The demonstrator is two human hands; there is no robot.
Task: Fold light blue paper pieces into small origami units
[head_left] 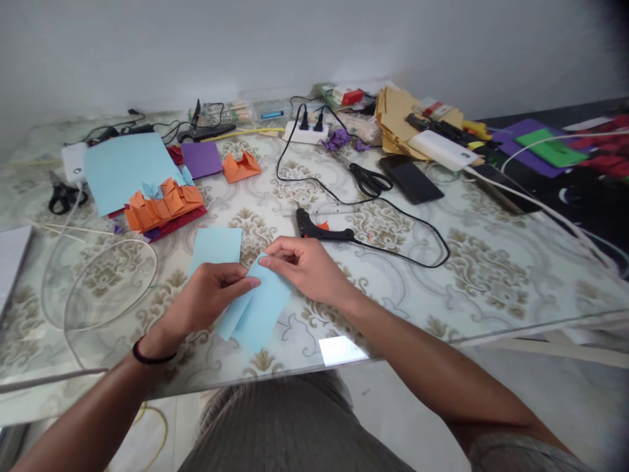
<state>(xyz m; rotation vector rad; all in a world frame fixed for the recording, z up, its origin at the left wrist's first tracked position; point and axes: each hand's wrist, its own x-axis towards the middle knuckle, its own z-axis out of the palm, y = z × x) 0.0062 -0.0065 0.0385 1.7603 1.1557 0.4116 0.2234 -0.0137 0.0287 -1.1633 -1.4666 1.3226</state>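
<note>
Above the near edge of the patterned tabletop (407, 308), a partly folded light-blue sheet (263, 308) is pinched between thumb and fingers by both the left hand (204, 295) and the right hand (312, 269), apparently to control its crease. Just beyond lies a flat blue square (219, 244), seemingly within reach for use; farther right, a glue gun (324, 229) rests on its side, orange folded pieces (164, 206) far left
</note>
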